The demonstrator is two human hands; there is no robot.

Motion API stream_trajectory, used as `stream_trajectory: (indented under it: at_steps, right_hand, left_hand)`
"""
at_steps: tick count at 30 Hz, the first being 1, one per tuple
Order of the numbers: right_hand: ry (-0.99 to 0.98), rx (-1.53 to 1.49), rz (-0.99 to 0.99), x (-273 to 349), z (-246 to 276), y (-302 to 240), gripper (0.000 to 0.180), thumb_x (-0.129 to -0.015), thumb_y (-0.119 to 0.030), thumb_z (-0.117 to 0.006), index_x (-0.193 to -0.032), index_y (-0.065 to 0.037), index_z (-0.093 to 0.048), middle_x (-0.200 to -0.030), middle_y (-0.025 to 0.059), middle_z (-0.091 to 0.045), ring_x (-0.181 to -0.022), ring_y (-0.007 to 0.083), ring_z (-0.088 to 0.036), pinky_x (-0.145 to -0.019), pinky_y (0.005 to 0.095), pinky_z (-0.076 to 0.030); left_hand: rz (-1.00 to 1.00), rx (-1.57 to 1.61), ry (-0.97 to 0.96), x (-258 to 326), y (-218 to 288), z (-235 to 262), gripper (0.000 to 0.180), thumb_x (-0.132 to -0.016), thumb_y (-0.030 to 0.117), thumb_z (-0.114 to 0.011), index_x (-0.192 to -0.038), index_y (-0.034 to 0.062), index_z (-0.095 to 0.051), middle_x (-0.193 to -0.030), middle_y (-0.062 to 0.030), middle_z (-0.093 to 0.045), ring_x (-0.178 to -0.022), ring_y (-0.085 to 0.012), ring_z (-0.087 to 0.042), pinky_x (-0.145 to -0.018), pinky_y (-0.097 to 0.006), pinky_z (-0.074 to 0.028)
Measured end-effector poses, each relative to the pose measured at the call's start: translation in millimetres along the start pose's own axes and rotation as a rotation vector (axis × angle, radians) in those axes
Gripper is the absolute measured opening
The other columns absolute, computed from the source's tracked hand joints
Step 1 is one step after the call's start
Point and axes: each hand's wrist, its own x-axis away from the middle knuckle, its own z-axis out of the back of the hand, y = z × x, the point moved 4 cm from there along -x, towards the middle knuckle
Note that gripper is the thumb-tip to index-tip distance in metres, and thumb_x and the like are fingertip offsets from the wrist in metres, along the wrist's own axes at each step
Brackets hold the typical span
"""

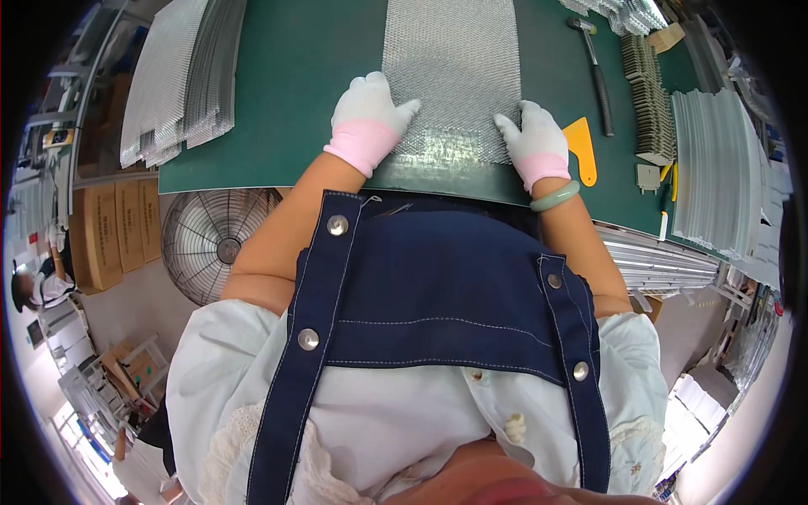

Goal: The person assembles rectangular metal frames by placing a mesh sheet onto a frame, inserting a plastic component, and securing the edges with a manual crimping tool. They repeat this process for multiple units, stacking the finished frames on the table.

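Observation:
A silvery metal mesh sheet [454, 76] lies lengthwise on the green tabletop [299, 101], its near end close to the table's front edge. My left hand [368, 118], in a white glove with a pink cuff, rests at the sheet's left edge, thumb stretched over the mesh and fingers pointing away from me. At the right edge is my right hand [537, 139] in a matching glove, its thumb spread from the fingers and touching the edge. Neither hand is closed around the sheet.
Stacked mesh sheets [185, 80] stand at the table's left. On the right are a hammer [599, 80], a yellow scraper [582, 147], a row of small metal blocks [646, 101] and a stack of thin pale strips [715, 168]. A floor fan [220, 244] stands below left, near cardboard boxes [105, 236].

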Motion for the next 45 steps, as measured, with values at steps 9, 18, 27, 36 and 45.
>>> stream_trajectory:
  at_steps: [9, 18, 27, 36, 45]
  right_hand:
    - [0.007, 0.272, 0.007, 10.6, 21.6, -33.9, 0.048, -0.083, -0.047, -0.069, -0.103, -0.004, -0.059, -0.102, 0.0168, -0.062, -0.1, 0.0331, -0.063, -0.08, 0.0445, -0.053]
    - [0.284, 0.062, 0.54, 77.2, -5.7, -26.7, 0.049, -0.075, -0.04, -0.077, -0.106, -0.005, -0.062, -0.097, 0.0104, -0.057, -0.089, 0.0296, -0.06, -0.073, 0.0429, -0.049]
    - [0.36, -0.314, 0.3, 45.9, 50.6, 53.9, 0.028, -0.083, -0.029, -0.071, -0.096, -0.005, -0.07, -0.098, 0.0136, -0.07, -0.092, 0.0312, -0.066, -0.085, 0.0391, -0.052]
    - [0.073, 0.095, -0.642, 31.6, 105.9, 273.3, 0.095, -0.065, -0.049, -0.086, -0.137, 0.0, -0.048, -0.133, 0.0195, -0.058, -0.123, 0.0319, -0.056, -0.103, 0.039, -0.045]
    - [-0.033, -0.143, -0.56, 45.0, 95.9, 314.9, 0.072, -0.067, -0.045, -0.086, -0.114, 0.007, -0.066, -0.109, 0.0169, -0.07, -0.099, 0.0238, -0.068, -0.086, 0.0342, -0.051]
  left_hand:
    - [-0.001, -0.298, 0.057, 16.8, 29.7, 20.9, 0.056, -0.077, 0.045, -0.076, -0.102, -0.0023, -0.059, -0.104, -0.0217, -0.062, -0.099, -0.0358, -0.063, -0.085, -0.041, -0.053]
    - [-0.658, -0.129, 0.199, 85.7, 17.5, -24.9, 0.036, -0.085, 0.033, -0.067, -0.1, 0.0012, -0.059, -0.106, -0.0108, -0.056, -0.1, -0.0303, -0.058, -0.083, -0.045, -0.047]
    - [-0.687, -0.108, 0.169, 87.8, 24.1, -10.7, 0.034, -0.082, 0.025, -0.07, -0.102, -0.001, -0.064, -0.098, -0.0139, -0.062, -0.09, -0.033, -0.061, -0.08, -0.043, -0.048]
    - [-0.599, 0.055, 0.403, 145.6, 22.7, 6.3, 0.032, -0.081, 0.03, -0.073, -0.089, 0.0001, -0.066, -0.09, -0.0135, -0.063, -0.08, -0.0293, -0.061, -0.074, -0.04, -0.049]
    - [0.443, 1.346, -0.589, 150.2, -18.5, -62.7, 0.076, -0.099, 0.06, -0.04, -0.123, -0.01, -0.058, -0.109, -0.0195, -0.067, -0.065, -0.0097, -0.048, -0.054, -0.02, -0.038]
